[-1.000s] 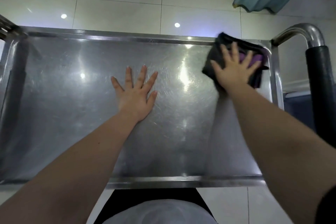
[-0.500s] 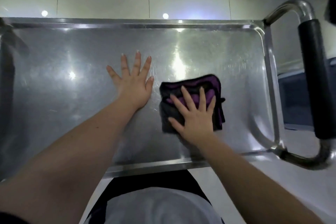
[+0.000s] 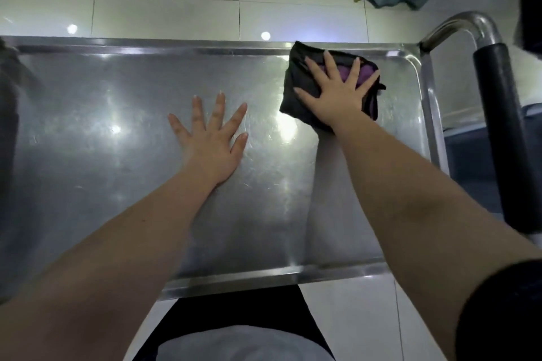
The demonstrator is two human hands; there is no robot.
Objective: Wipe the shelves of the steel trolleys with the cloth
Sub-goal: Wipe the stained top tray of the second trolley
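- Top shelf (image 3: 102, 155) of the steel trolley: its long axis runs from 9 to 3 o'clock. The scratched sheet reflects ceiling lights, and a raised rim encloses it.
- Push handle (image 3: 504, 132): a black-sleeved tube at 3 o'clock, outside the shelf's short end.
- Cloth (image 3: 296, 79): dark, folded into a pad with a purple layer showing. It lies flat at the shelf's 1 o'clock corner, with its far edge touching the rim.
- Right hand (image 3: 337, 97): fingers straight and spread, palm pressing the cloth down and gripping nothing. It is the working hand.
- Left hand (image 3: 211, 143): flat and splayed on bare steel near the centre, holding nothing. The cloth lies at 2 o'clock from it.
- Judgement: the next stroke probably runs toward 9 o'clock, along the long axis.
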